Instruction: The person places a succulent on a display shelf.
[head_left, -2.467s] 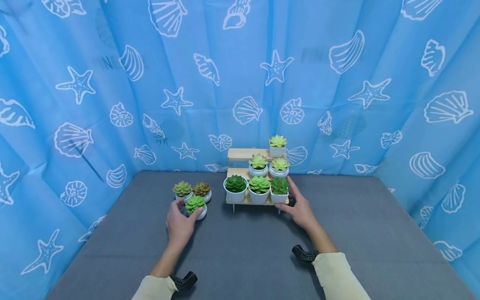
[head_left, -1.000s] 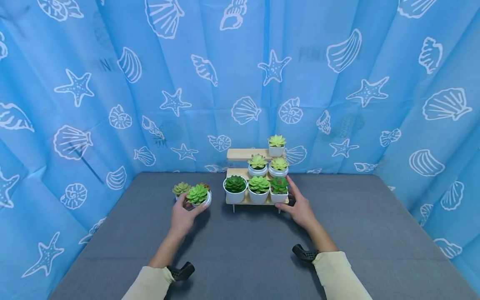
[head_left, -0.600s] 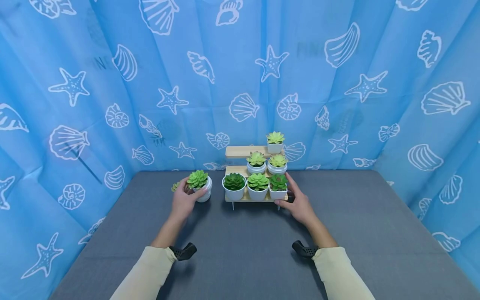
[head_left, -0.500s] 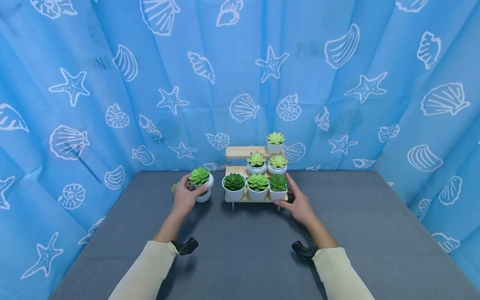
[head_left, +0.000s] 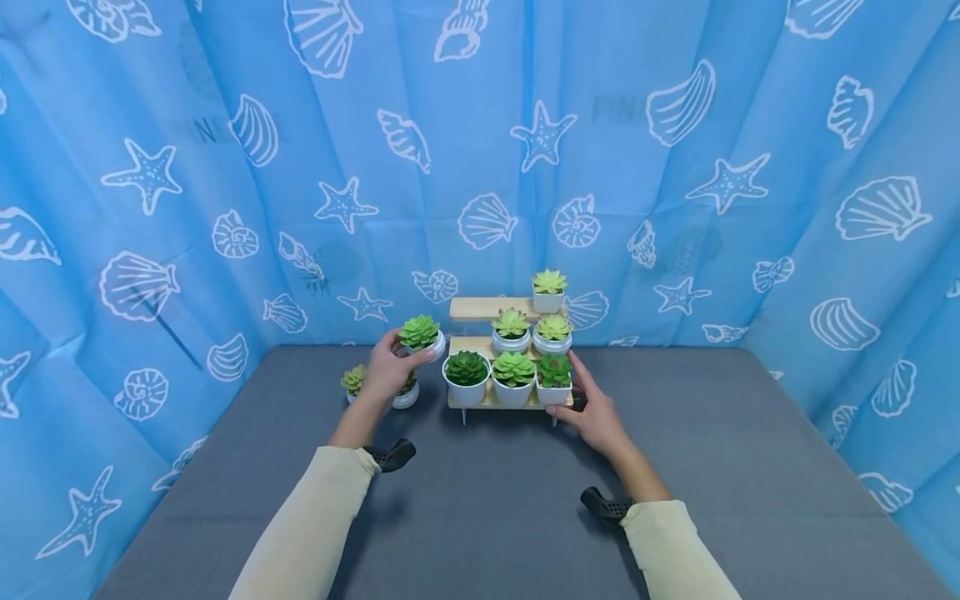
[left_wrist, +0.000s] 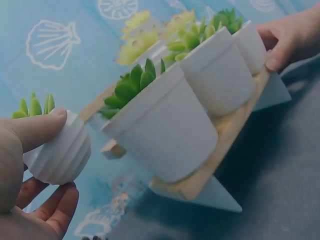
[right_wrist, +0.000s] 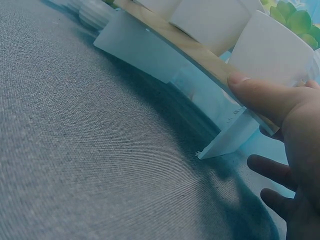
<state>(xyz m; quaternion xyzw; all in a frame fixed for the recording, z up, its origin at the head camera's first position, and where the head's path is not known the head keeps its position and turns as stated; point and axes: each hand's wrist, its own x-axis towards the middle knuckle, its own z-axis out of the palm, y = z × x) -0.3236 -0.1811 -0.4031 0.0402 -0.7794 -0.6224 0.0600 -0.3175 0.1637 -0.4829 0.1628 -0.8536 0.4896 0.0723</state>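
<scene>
Nearer the shelf (head_left: 480,309), left hand (head_left: 384,367) with succulent (head_left: 420,331)

Head view looks down; closer wrist views share the shelf (head_left: 486,309).

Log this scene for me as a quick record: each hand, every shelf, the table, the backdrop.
Left hand: holds ribbed white pot with green succulent, off the table
Right hand: grips right end of stand
Top shelf: one potted succulent
Middle shelf: two
Bottom shelf: three
Table: two more pots, left of stand
Backdrop: blue curtain, white shells and starfish
</scene>
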